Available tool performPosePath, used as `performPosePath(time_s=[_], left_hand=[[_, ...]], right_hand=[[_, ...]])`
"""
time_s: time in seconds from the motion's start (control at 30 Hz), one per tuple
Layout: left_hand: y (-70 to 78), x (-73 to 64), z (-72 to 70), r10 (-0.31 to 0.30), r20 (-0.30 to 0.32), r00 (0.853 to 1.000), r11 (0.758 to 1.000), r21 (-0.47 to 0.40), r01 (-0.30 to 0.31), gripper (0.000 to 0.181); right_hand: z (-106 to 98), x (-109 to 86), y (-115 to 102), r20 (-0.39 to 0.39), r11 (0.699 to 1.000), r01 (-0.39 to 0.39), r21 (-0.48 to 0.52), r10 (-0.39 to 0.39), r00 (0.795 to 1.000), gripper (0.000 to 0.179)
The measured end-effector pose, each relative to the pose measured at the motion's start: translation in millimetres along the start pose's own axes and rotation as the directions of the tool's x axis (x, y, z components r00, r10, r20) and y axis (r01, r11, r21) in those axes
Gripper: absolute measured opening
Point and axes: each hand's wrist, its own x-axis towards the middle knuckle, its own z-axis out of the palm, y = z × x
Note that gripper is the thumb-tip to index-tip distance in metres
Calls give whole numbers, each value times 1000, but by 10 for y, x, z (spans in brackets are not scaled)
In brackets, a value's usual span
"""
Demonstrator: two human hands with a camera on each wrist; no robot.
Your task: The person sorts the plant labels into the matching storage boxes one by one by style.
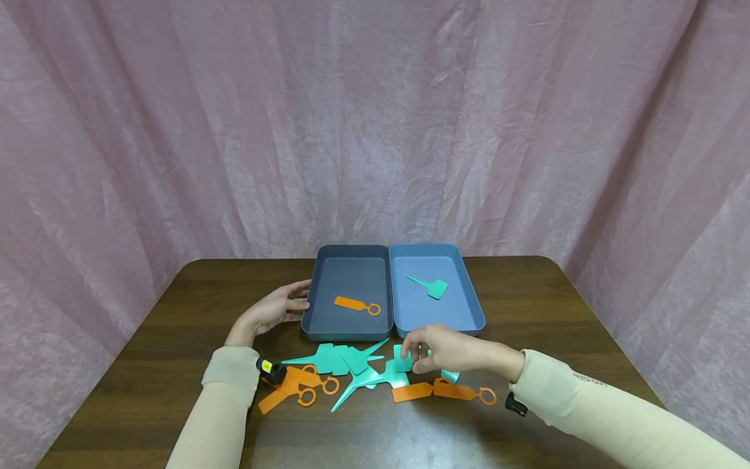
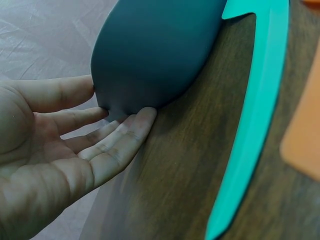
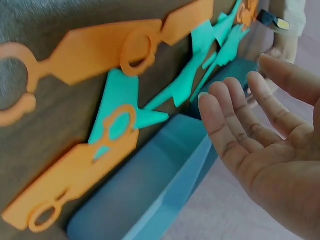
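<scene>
My left hand (image 1: 274, 310) rests its fingertips against the left wall of a dark grey tray (image 1: 357, 273). In the left wrist view the fingers (image 2: 120, 150) are loosely extended at the tray's outer corner. My right hand (image 1: 448, 350) hovers over teal T-shaped plant labels (image 1: 354, 359), in front of the blue tray (image 1: 430, 260). Nothing shows between its spread, slightly bent fingers (image 3: 227, 122). One orange ring-ended plant tag (image 1: 349, 303) lies in the dark tray, and one teal label (image 1: 436, 289) in the blue tray.
Several orange tags (image 1: 272, 400) lie overlapped beside the left wrist. More orange tags (image 1: 412, 392) lie below the right hand. The two trays stand side by side near the back of the wooden table (image 1: 176, 339), with a pink curtain (image 1: 375, 130) behind it.
</scene>
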Motion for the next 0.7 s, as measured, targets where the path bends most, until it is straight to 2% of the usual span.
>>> performPosePath(time_s=[0.23,0.47,0.6,0.7], left_hand=[[27,1,1,2,10,1000,1000,8,-2,69],[26,0,-7,10,20,1000,1000,2,-10,70],[18,0,-5,9,19,1000,1000,-1,-9,70],[16,-5,-1,8,19,1000,1000,0,-8,70]], right_hand=[[144,-10,3,-2,999,-41,19,41,999,17],[282,7,-5,-29,997,-11,-77,9,1000,19],[368,1,-15,-31,995,-42,-90,40,999,20],[437,-14,-35,-54,987,-54,-154,46,997,20]])
